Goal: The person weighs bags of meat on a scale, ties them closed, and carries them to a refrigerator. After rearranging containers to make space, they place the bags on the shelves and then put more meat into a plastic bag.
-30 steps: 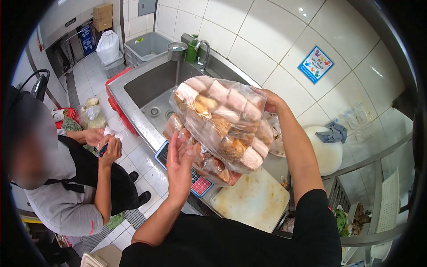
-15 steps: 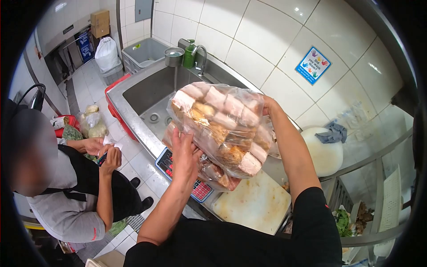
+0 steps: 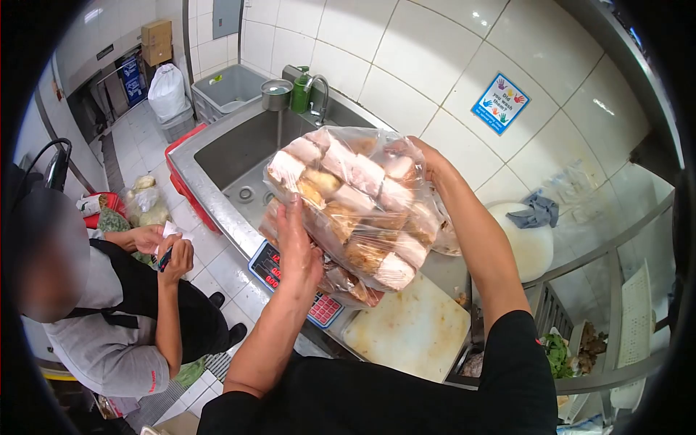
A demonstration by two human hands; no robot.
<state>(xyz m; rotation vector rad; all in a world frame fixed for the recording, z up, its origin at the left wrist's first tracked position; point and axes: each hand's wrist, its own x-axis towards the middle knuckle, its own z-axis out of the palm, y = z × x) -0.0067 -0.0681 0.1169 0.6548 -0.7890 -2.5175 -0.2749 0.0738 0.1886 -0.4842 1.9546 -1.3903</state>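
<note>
A clear plastic bag of meat chunks (image 3: 355, 206), pale on some faces and browned on others, is held between my two hands. My left hand (image 3: 296, 243) presses along its near left side, fingers pointing up against the plastic. At the far right corner my right hand (image 3: 420, 156) grips the bag, its fingers partly hidden behind it. Underneath, a second bag of meat (image 3: 348, 284) shows at the near edge, overlapping a digital scale (image 3: 326, 310) with red lit digits. The held bag hides most of the scale's top.
A steel sink (image 3: 217, 156) with a tap (image 3: 321, 98) and green soap bottle (image 3: 299, 93) lies beyond. Near me is a stained white cutting board (image 3: 406, 333). A co-worker (image 3: 123, 312) stands at left, holding paper and a pen-like item. A metal rail (image 3: 616, 254) curves along the right.
The held bag has shifted slightly left and away from me, with both hands still on it. My left fingers now lie straighter along its side. The view has moved a little.
</note>
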